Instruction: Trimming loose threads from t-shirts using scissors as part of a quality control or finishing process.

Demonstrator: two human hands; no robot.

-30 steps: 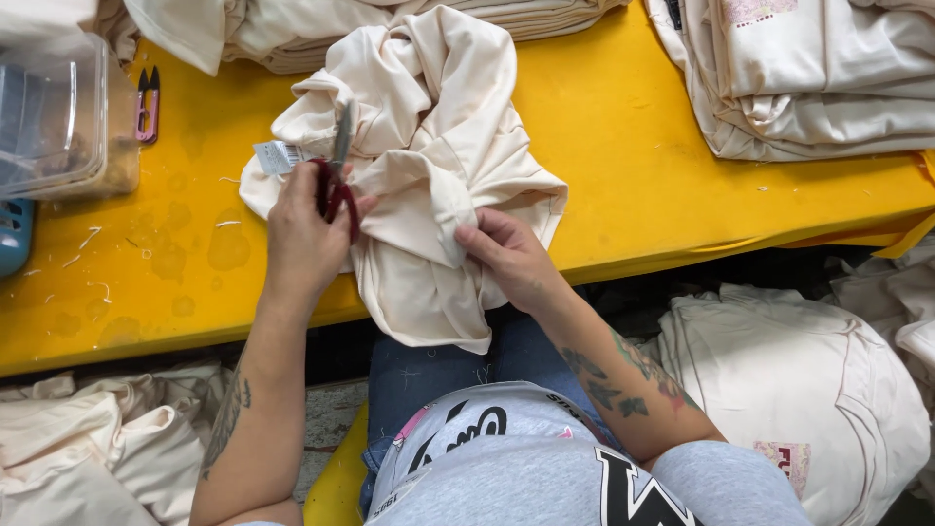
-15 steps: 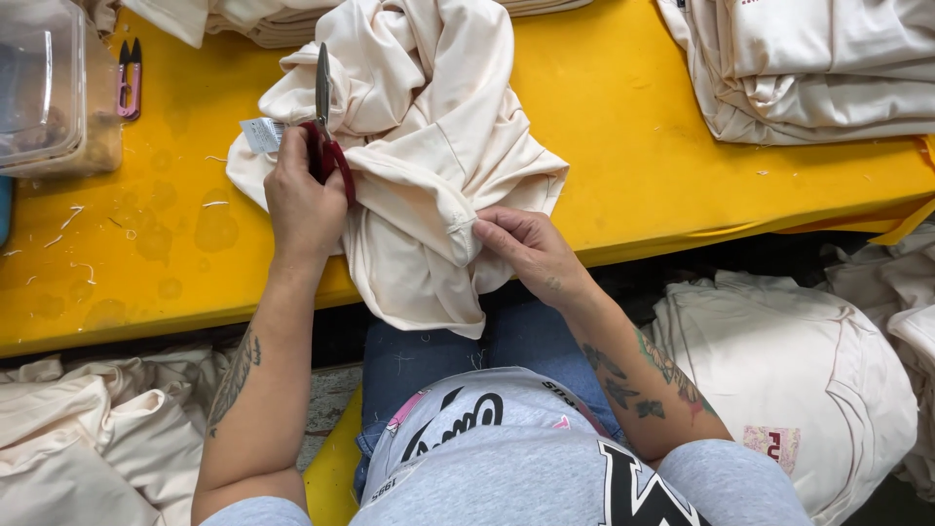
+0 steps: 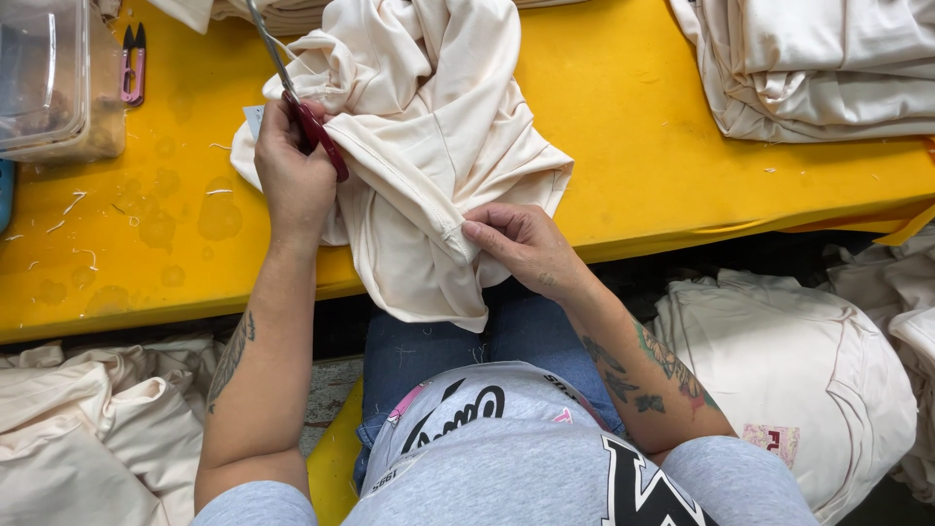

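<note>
A crumpled cream garment [image 3: 429, 127] lies on the yellow table [image 3: 633, 146] and hangs over its front edge toward my lap. My left hand [image 3: 292, 175] grips red-handled scissors [image 3: 297, 102], blades pointing up and away at the garment's left side. My right hand [image 3: 521, 244] pinches a seam fold of the garment near the table's front edge. A small pale label [image 3: 253, 117] peeks out beside my left hand.
A clear plastic box [image 3: 49, 78] and pink thread snips [image 3: 131, 63] sit at the table's far left. Folded cream garments [image 3: 818, 63] are stacked at the back right. More cream fabric piles lie on the floor at left [image 3: 88, 438] and right [image 3: 789, 360]. Thread scraps dot the table.
My left hand has lifted the scissors up and away along the garment's left side. My right hand has stayed pinching the fold near the table edge.
</note>
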